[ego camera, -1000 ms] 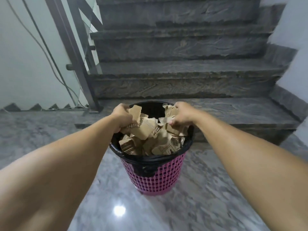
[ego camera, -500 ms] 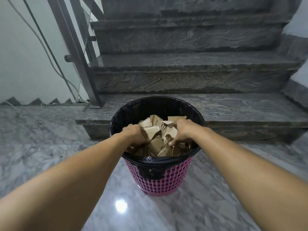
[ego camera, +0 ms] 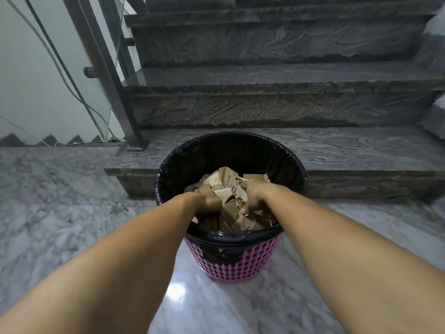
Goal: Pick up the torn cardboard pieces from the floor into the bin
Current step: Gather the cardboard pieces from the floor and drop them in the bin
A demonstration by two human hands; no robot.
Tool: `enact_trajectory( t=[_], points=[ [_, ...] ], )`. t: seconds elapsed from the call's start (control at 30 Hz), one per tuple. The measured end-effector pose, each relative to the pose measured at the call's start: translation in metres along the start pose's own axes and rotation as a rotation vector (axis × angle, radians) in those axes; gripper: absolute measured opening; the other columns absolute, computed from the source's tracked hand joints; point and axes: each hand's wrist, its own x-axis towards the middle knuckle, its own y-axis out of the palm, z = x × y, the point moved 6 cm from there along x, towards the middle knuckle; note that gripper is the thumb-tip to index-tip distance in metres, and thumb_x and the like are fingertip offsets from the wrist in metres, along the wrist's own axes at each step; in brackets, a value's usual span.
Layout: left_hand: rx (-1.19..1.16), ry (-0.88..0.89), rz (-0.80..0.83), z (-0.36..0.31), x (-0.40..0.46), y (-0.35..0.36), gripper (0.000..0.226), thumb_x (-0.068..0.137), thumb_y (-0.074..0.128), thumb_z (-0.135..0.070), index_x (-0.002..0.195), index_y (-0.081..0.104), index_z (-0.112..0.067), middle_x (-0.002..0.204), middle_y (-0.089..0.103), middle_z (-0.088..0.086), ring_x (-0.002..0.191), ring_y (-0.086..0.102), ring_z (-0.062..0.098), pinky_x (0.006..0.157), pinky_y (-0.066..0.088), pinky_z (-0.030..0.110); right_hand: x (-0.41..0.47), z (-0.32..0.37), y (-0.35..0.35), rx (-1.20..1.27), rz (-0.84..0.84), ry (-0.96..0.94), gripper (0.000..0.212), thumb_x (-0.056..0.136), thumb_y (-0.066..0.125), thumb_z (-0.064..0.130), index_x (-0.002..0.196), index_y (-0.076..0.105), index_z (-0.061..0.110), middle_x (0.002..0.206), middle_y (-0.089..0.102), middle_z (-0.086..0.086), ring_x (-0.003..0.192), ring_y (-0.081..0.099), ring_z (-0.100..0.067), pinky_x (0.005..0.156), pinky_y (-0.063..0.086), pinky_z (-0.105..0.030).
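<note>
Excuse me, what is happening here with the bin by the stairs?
A person has both hands inside a pink bin lined with a black bag. The left hand and the right hand each have a grip on torn cardboard pieces, low inside the bin. The bin stands on the marble floor at the foot of the stairs. No cardboard shows on the visible floor.

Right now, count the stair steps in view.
4: the lowest step behind the bin, the second above it, the third higher, the fourth at the top edge. More may continue out of frame.
</note>
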Motion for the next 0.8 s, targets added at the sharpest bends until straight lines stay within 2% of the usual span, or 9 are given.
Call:
enact_trajectory(
  t=[0.07, 0.1, 0.13, 0.17, 0.2, 0.27, 0.37, 0.53, 0.8],
  points=[
    [-0.184, -0.001, -0.017, -0.002, 0.002, 0.000, 0.028, 0.093, 0.044, -0.018, 0.119, 0.051, -0.007, 0.090, 0.060, 0.018, 0.079, 0.055, 0.024, 0.085, 0.045, 0.037, 0.002, 0.001, 0.002, -0.021, 0.008, -0.006, 0.078, 0.085, 0.077, 0.023, 0.150, 0.037, 0.013, 0.142, 0.052, -0.012, 0.120, 0.058, -0.030, 0.099, 0.051, -0.041],
    [-0.227, -0.012, -0.012, 0.000, 0.003, 0.001, 0.031, 0.093, 0.047, -0.021, 0.120, 0.050, -0.006, 0.088, 0.059, 0.016, 0.079, 0.057, 0.024, 0.083, 0.043, 0.035, 0.002, 0.001, 0.002, -0.028, 0.016, -0.009, 0.077, 0.085, 0.076, 0.023, 0.150, 0.037, 0.013, 0.143, 0.052, -0.012, 0.121, 0.057, -0.030, 0.099, 0.051, -0.041],
    [-0.227, -0.025, 0.015, 0.001, 0.003, 0.003, 0.046, 0.094, 0.051, -0.029, 0.133, 0.045, -0.005, 0.103, 0.060, 0.017, 0.093, 0.059, 0.029, 0.084, 0.040, 0.033, 0.003, 0.002, 0.003, -0.032, 0.029, -0.010, 0.076, 0.086, 0.076, 0.023, 0.150, 0.037, 0.012, 0.143, 0.051, -0.013, 0.120, 0.058, -0.030, 0.099, 0.052, -0.041],
    [-0.158, -0.043, 0.038, 0.004, 0.002, 0.006, 0.065, 0.092, 0.058, -0.038, 0.144, 0.034, -0.009, 0.130, 0.051, 0.017, 0.115, 0.054, 0.033, 0.089, 0.039, 0.033, 0.003, 0.003, 0.004, -0.037, 0.040, -0.012, 0.075, 0.087, 0.075, 0.023, 0.150, 0.037, 0.012, 0.143, 0.051, -0.013, 0.120, 0.058, -0.030, 0.099, 0.052, -0.041],
    [-0.073, -0.054, 0.036, 0.007, 0.000, 0.008, 0.087, 0.085, 0.066, -0.046, 0.152, 0.020, -0.017, 0.153, 0.028, 0.014, 0.134, 0.039, 0.036, 0.095, 0.039, 0.035, 0.002, 0.004, 0.005, -0.048, 0.045, -0.013, 0.074, 0.088, 0.073, 0.023, 0.151, 0.036, 0.011, 0.144, 0.050, -0.014, 0.121, 0.058, -0.031, 0.100, 0.051, -0.041],
    [0.087, -0.072, 0.034, 0.013, 0.001, 0.010, 0.115, 0.071, 0.076, -0.055, 0.154, 0.000, -0.033, 0.162, -0.010, 0.010, 0.146, 0.013, 0.041, 0.108, 0.035, 0.047, 0.002, 0.004, 0.006, -0.074, 0.049, -0.012, 0.073, 0.090, 0.070, 0.025, 0.152, 0.033, 0.012, 0.146, 0.049, -0.013, 0.123, 0.057, -0.030, 0.102, 0.050, -0.041],
    [0.181, -0.075, 0.058, 0.017, 0.006, 0.014, 0.123, 0.070, 0.074, -0.061, 0.152, -0.014, -0.034, 0.158, -0.028, 0.010, 0.147, -0.003, 0.043, 0.116, 0.024, 0.052, 0.004, 0.005, 0.011, -0.108, 0.079, -0.012, 0.072, 0.095, 0.065, 0.025, 0.155, 0.027, 0.014, 0.148, 0.047, -0.012, 0.127, 0.054, -0.030, 0.105, 0.046, -0.040],
    [0.329, -0.086, 0.068, 0.016, 0.008, 0.015, 0.112, 0.080, 0.059, -0.067, 0.152, -0.018, -0.030, 0.157, -0.030, 0.012, 0.147, -0.009, 0.043, 0.118, 0.014, 0.051, 0.002, 0.005, 0.014, -0.124, 0.134, -0.016, 0.079, 0.099, 0.058, 0.024, 0.159, 0.006, 0.020, 0.160, 0.029, -0.009, 0.142, 0.038, -0.030, 0.111, 0.037, -0.039],
    [0.458, -0.072, 0.071, 0.016, 0.008, 0.014, 0.106, 0.085, 0.051, -0.068, 0.153, -0.018, -0.025, 0.159, -0.022, 0.018, 0.148, -0.006, 0.042, 0.118, 0.016, 0.048, 0.002, 0.006, 0.015, -0.104, 0.153, -0.020, 0.079, 0.100, 0.056, 0.022, 0.159, 0.003, 0.021, 0.160, 0.028, -0.011, 0.138, 0.043, -0.032, 0.109, 0.041, -0.040]
  ],
)
